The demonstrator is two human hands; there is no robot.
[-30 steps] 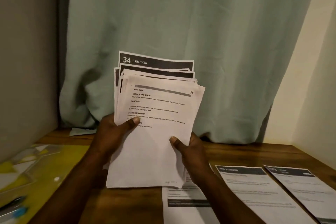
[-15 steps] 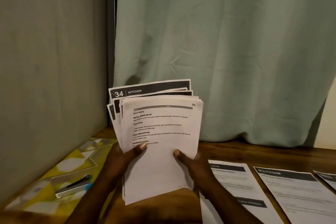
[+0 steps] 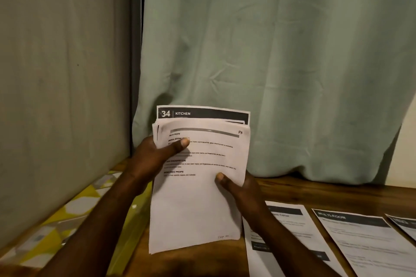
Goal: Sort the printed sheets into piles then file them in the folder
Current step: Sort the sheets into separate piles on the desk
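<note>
- White printed sheets are held as one stack (image 3: 198,204), upright over the near part of the wooden worktop (image 3: 315,191). Whether its lower edge touches the wood cannot be told.
- The stack is grasped by both hands. The left hand (image 3: 155,159) is closed on the left edge with its thumb pressed across the upper lines of print. The right hand (image 3: 240,189) is closed on the right edge lower down, thumb on the front. The fingers of both hands are hidden behind the paper.
- Half a second ago the left thumb lay lower, near the last lines of text. It has since been slid up to the top headings, while the right thumb has hardly been moved.
- A second ago several dark headers were fanned out above the front sheet. The sheets have now been drawn closer together, so that only the "34 KITCHEN" header (image 3: 202,113) and a sliver of one more are left showing.
- The stack is therefore judged to be squared up and re-gripped, not dealt from: no sheet has been peeled away in this interval.
- Three laid-out sheets (image 3: 360,243) lie side by side on the worktop to the right, well apart from the stack. These are taken as piles already started.
- Most of the paper is in hand, so sorting is judged to be at an early stage.
- What appears to be the yellow folder (image 3: 74,216) lies at the left, untouched. Filing has not been begun.
</note>
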